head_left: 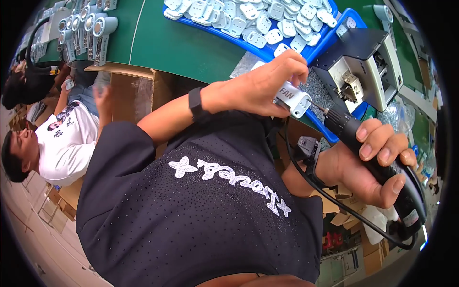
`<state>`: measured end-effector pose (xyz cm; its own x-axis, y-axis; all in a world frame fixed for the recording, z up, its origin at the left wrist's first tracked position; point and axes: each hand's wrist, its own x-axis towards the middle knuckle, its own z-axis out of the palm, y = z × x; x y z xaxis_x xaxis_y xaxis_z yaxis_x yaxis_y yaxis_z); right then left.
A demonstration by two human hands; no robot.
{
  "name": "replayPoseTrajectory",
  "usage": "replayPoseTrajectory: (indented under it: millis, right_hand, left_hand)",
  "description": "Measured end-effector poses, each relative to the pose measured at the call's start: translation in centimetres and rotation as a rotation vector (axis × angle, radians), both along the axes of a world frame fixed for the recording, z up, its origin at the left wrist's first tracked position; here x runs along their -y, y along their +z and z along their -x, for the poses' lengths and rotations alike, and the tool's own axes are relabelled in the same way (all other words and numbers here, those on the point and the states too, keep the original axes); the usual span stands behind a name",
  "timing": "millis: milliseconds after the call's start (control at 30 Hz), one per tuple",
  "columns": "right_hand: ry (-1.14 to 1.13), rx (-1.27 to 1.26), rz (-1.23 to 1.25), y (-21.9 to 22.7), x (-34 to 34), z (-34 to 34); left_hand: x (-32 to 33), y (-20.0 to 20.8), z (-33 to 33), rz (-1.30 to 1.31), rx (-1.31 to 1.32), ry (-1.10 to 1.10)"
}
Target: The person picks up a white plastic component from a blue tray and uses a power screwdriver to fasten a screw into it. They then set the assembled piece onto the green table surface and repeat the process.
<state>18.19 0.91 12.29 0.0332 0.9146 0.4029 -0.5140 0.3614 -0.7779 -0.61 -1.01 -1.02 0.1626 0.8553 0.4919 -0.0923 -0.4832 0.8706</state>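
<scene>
My left hand [260, 86] grips a pale blue plastic fan housing [299, 104] between thumb and fingers, its end with small holes turned to the right. Wrapped round the body of a black electric screwdriver [345, 128] is my right hand [358, 167]. The screwdriver tilts up to the left, and its thin bit meets the end of the housing; whether it sits in a hole is too small to tell. A black cable [330, 198] loops from the screwdriver's rear end past my right wrist.
Beyond my hands, a blue tray [248, 47] holds many pale blue plates on a green table [158, 38]. A black and silver screw feeder [368, 71] stands at the right. Several handheld fans [103, 36] lie far left, near a cardboard box [131, 71] and a seated person [67, 153].
</scene>
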Motion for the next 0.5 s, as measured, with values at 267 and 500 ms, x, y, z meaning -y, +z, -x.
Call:
replayPoseTrajectory:
  millis: [267,500]
  right_hand:
    - [-0.174,0.188,0.251,0.1,-1.3,1.8]
    - [-0.021,1.259,0.186,-6.9,-6.1,11.2]
  left_hand:
    - [-11.3,9.5,12.9,-0.35,-0.644,0.078]
    - [-32.0,3.3,24.0,-0.499,-1.492,0.161]
